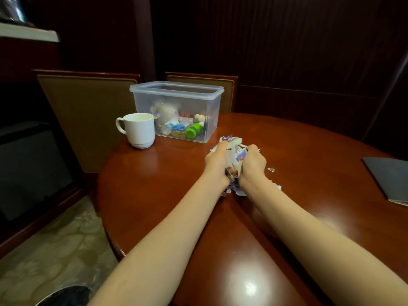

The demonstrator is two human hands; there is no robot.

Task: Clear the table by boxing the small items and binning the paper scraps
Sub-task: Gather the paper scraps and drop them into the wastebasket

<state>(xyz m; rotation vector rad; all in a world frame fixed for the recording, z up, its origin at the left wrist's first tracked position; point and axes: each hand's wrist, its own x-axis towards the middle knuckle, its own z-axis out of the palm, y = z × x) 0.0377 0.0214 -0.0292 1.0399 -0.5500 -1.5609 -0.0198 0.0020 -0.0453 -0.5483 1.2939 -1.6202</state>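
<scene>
1. Location: the scraps (235, 151) lie in a heap near the middle of the table (154, 173), just in front of the box (176, 87).
2. Hand state: the left hand (217, 160) and right hand (254, 162) are close together. Their fingers curl round the heap from either side and clamp it.
3. Handling: torn paper is judged very light, soft and compressible, not fragile. The heap has no cohesion, so pieces can slip out below and at the sides. Stray bits (271, 170) lie on the table just beside the right hand and under the wrists.
4. Grip: cup from both sides and beneath, squeezing inward. A pinch from above would probably shed pieces.
5. Box: the small items (176, 127) sit inside it, and its lid is off.
6. Clearance: the mug (139, 131) stands left of the box, well apart from the hands. The folder (388, 177) lies at the right edge. The near-left table edge is unobstructed. A dark round object (66, 294) on the floor there may be the bin, but this cannot be confirmed.
</scene>
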